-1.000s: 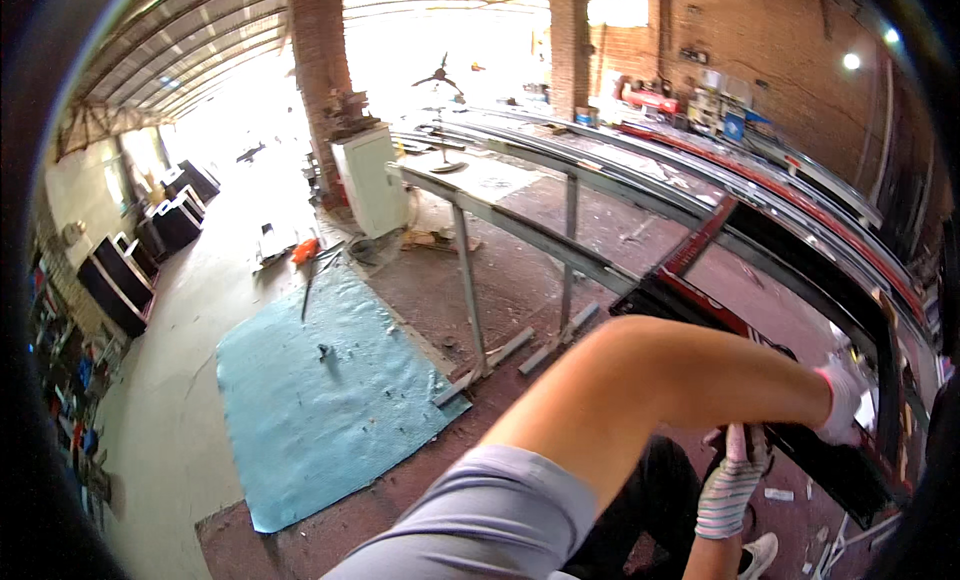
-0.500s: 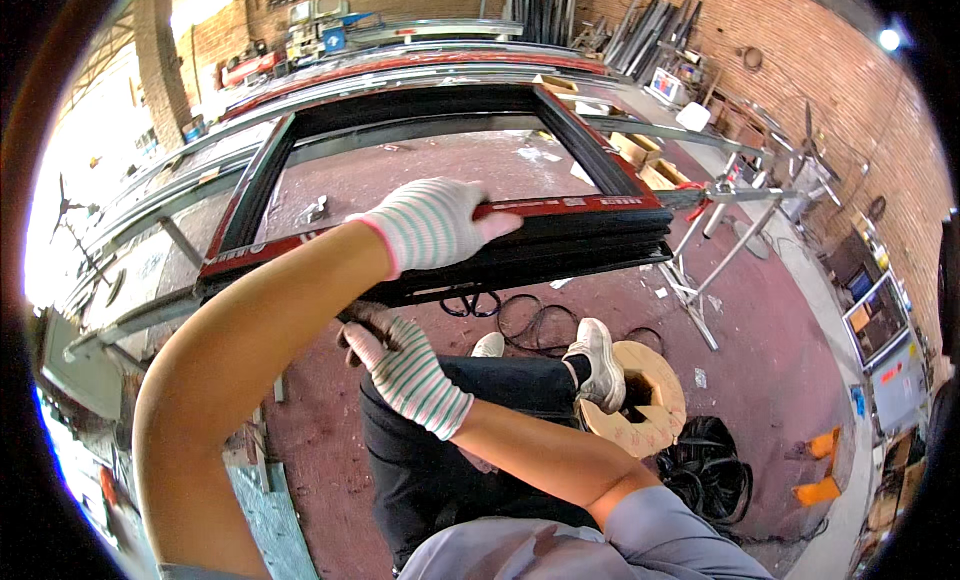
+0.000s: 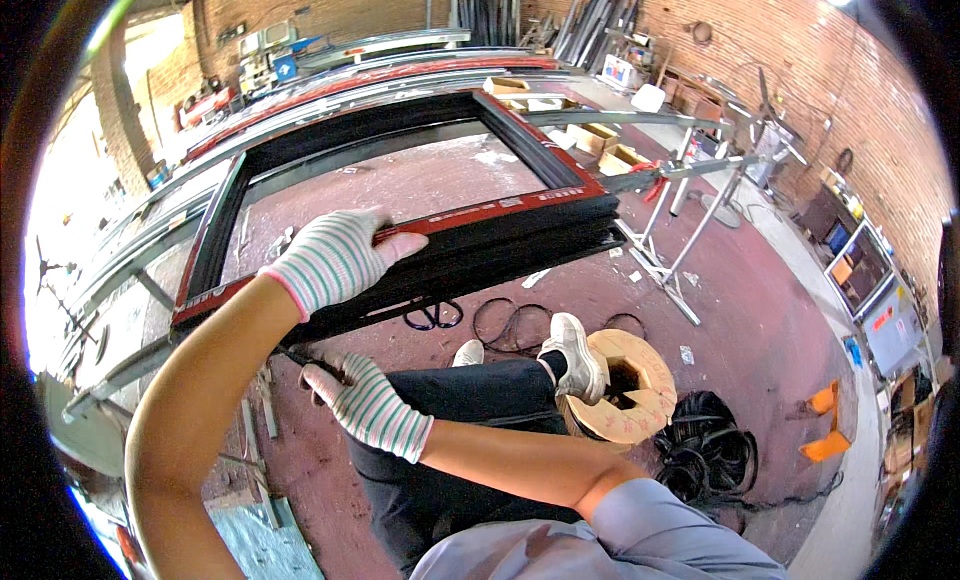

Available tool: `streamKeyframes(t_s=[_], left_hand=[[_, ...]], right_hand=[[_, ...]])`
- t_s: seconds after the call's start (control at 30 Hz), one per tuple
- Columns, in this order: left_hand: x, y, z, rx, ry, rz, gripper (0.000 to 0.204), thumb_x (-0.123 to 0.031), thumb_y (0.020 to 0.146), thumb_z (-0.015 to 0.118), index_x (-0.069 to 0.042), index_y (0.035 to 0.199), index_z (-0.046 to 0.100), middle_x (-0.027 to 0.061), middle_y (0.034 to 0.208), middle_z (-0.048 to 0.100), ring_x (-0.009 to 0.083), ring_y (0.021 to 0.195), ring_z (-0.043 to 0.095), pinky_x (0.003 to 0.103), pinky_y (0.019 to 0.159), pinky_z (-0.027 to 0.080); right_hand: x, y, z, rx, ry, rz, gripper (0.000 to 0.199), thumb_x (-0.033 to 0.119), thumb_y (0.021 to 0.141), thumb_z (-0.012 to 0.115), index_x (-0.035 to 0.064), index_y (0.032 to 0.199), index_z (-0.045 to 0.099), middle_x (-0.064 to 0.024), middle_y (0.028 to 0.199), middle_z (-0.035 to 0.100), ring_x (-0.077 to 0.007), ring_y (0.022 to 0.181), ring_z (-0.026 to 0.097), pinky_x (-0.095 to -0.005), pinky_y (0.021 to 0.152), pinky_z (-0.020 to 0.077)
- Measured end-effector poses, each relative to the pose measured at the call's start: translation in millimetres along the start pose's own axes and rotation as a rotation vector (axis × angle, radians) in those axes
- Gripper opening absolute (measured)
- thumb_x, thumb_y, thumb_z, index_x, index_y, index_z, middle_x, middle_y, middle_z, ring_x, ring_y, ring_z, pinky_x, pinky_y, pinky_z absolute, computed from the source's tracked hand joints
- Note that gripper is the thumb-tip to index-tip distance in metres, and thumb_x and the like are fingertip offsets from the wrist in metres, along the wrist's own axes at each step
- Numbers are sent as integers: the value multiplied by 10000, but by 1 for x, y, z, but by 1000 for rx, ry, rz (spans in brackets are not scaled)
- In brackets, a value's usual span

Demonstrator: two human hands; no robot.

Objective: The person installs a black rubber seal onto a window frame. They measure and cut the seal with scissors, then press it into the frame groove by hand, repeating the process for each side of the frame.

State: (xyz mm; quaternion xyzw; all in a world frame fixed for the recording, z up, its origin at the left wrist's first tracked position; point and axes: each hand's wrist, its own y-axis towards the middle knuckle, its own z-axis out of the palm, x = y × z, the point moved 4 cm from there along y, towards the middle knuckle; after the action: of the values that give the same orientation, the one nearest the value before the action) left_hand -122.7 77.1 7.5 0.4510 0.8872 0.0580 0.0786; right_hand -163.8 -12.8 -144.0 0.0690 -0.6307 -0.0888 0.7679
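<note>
A rectangular window frame (image 3: 470, 220), black with red film on its top faces, lies tilted before me. My left hand (image 3: 335, 260), in a white glove with green stripes, is closed over its near rail, thumb on the front and fingers over the top. Below that rail, my right hand (image 3: 365, 400), in a matching glove with darkened fingertips, pinches a thin dark strip. Most of this strip is hidden by the frame and my fingers. Black strip also hangs in loops (image 3: 505, 325) or lies on the floor beyond my shoes.
Metal stands (image 3: 660, 270) support the frame. By my foot is a round cardboard reel (image 3: 635, 415), with a black coil (image 3: 705, 445) beside it. An orange bracket (image 3: 825, 420) lies at the right. Long profiles (image 3: 370, 70) fill the racks behind.
My left hand has slid left along the near rail. My right hand has shifted slightly left below it, still pinching. The whole view has turned a little to the right.
</note>
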Motion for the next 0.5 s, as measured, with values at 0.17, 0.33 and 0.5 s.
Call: streamKeyframes(t_s=[0.17, 0.33, 0.5], left_hand=[[-12, -4, -5, -49, 54, -81, 638, -604, 940, 518, -4, 1063, 698, 245, 878, 700, 414, 865, 683, 446, 812, 529], [5, -22, -9, -54, -46, -103, 553, -520, 959, 544, 2, 1070, 691, 262, 909, 692, 415, 898, 681, 443, 834, 525], [60, -64, -24, -18, -147, -131, 563, -531, 962, 543, -11, 1127, 679, 251, 972, 692, 400, 963, 673, 430, 876, 515]], right_hand=[[-1, 5, 5, -10, 97, -12, 205, 114, 965, 628, 8, 1140, 628, -56, 986, 674, -161, 899, 590, -314, 800, 492], [-10, 2, 1, 82, 160, 25, 261, 187, 994, 598, 16, 1186, 639, 25, 846, 609, -78, 740, 523, -241, 659, 446], [-21, -4, -54, -31, -60, -57, 422, 456, 973, 594, 45, 1035, 664, -5, 862, 666, -88, 767, 593, -256, 673, 474]])
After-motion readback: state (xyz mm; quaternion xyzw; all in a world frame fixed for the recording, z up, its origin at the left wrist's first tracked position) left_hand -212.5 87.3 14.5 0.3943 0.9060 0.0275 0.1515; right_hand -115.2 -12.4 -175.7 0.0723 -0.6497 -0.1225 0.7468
